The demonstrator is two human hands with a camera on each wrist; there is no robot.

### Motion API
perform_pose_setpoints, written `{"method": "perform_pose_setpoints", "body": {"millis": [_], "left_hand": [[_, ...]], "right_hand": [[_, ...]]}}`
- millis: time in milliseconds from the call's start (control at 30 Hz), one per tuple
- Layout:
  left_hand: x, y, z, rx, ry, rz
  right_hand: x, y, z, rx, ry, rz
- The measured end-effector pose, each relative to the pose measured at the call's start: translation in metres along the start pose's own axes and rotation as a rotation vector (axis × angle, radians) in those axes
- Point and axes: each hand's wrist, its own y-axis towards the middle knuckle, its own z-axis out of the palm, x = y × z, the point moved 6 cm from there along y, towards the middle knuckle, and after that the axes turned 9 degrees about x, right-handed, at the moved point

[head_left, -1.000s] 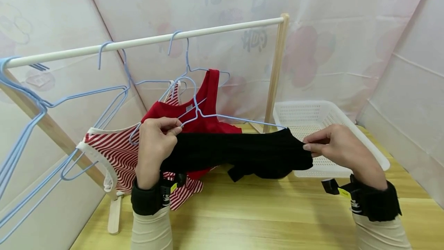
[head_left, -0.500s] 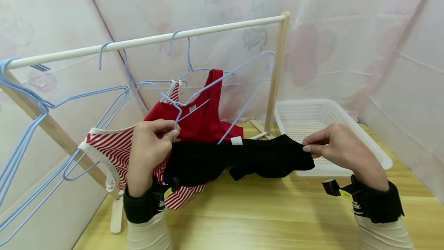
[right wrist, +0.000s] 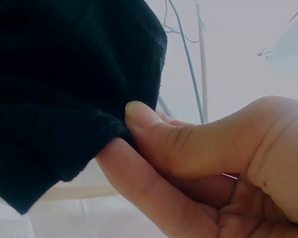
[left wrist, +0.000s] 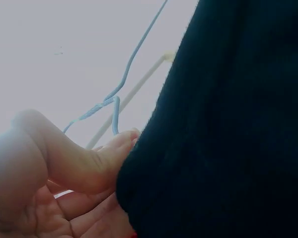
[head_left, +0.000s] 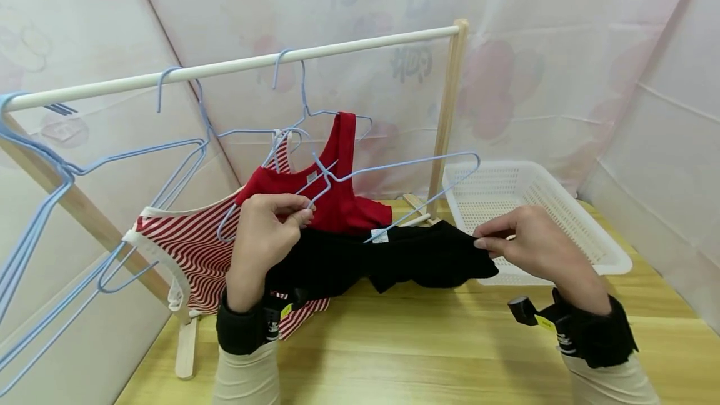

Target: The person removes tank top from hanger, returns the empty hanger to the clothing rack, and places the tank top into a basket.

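My left hand [head_left: 267, 230] pinches a light blue wire hanger [head_left: 416, 160] near its left shoulder. In the left wrist view, the black garment's [left wrist: 228, 124] edge lies right at those fingertips. The hanger's right end is raised above the black garment [head_left: 365, 261], and its lower bar runs down to the neckline by a white label [head_left: 379, 236]. With thumb and forefinger, my right hand [head_left: 534, 242] pinches the garment's upper right corner, seen close up in the right wrist view on the black cloth [right wrist: 64, 99]. The garment is stretched between both hands.
Behind, a rack with a white rail [head_left: 236, 69] bears a red tank top [head_left: 332, 199] and a red-and-white striped top [head_left: 194, 249] on hangers. Several bare blue hangers [head_left: 34, 230] hang at left. A white perforated basket [head_left: 590, 236] stands at right on the wooden table [head_left: 427, 355].
The hanger's right end has come away from the garment's right shoulder, swung up high, then dropped partway. The white label has come into view. My right hand has shifted slightly left.
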Motion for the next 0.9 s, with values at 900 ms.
{"method": "perform_pose_setpoints", "body": {"millis": [900], "left_hand": [[-0.019,0.003,0.030,0.090,-0.010,0.113]], "right_hand": [[0.020,0.017,0.032,0.045,-0.034,-0.138]]}}
